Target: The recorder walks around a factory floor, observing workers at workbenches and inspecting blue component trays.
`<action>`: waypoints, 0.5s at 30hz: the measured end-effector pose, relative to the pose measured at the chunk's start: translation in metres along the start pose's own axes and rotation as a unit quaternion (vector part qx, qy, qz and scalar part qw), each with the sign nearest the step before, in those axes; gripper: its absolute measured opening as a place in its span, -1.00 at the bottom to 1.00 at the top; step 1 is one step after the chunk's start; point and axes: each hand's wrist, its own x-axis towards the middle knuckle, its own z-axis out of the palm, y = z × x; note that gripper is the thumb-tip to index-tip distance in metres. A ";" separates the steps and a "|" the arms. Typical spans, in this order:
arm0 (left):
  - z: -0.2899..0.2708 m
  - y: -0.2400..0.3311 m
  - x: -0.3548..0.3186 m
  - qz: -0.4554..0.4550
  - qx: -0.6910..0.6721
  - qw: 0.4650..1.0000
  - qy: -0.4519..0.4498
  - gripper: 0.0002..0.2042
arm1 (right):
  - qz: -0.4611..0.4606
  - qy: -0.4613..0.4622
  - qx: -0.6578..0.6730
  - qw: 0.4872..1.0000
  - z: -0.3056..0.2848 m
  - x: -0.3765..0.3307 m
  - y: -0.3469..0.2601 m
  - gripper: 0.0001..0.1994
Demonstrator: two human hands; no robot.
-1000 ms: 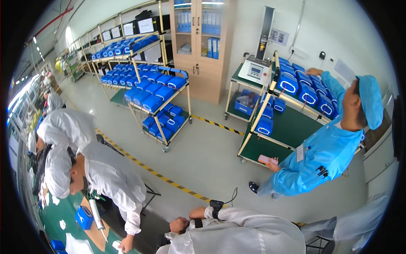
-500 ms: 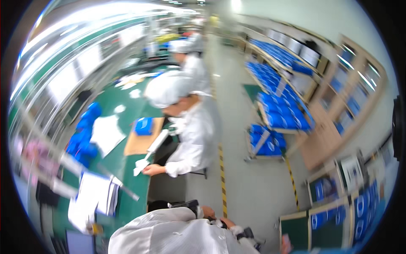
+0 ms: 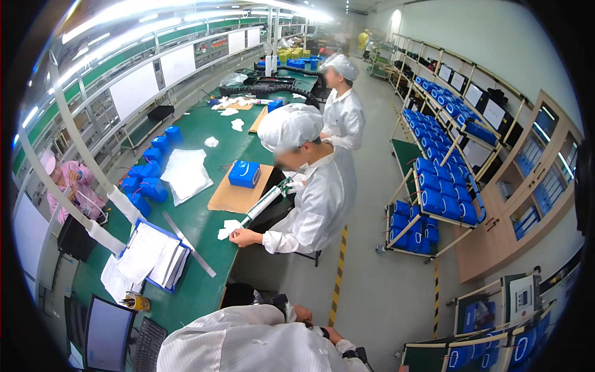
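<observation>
My left hand (image 3: 302,314) and my right hand (image 3: 334,336) are low in the view, close together in front of my white coat (image 3: 248,338). Black bands or devices sit around both wrists. The fingers are mostly hidden, so I cannot see whether anything is held. Ahead on the left, a seated co-worker in a white coat and cap holds a caulking gun (image 3: 266,203) with a white tube, its tip at a crumpled white wipe (image 3: 229,229) in one hand. Beside that worker, a blue battery pack (image 3: 245,174) rests on a cardboard sheet (image 3: 226,199).
The green workbench (image 3: 204,282) carries more blue packs (image 3: 153,188), a white sheet (image 3: 187,177), a metal ruler (image 3: 189,243), a blue clipboard of papers (image 3: 155,257), a monitor (image 3: 110,335) and a keyboard (image 3: 149,344). Racks of blue packs (image 3: 440,198) line the right side, beyond a striped floor line (image 3: 338,279).
My view has turned slightly left, so the bench and racks sit farther right, and it has sharpened from blur. My hands stay close together. The co-worker keeps holding the caulking gun and wipe.
</observation>
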 end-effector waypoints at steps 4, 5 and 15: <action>0.005 -0.004 -0.005 -0.032 0.002 0.999 0.030 -0.67 | -0.030 -0.010 -0.011 0.999 0.002 0.010 0.008 -0.70; 0.009 -0.011 -0.004 -0.035 -0.002 0.999 0.029 -0.67 | -0.026 -0.015 -0.009 1.000 0.004 0.010 0.007 -0.70; 0.028 -0.039 0.006 -0.007 -0.004 1.000 0.021 -0.69 | 0.032 -0.017 0.058 0.998 0.014 0.007 -0.012 -0.69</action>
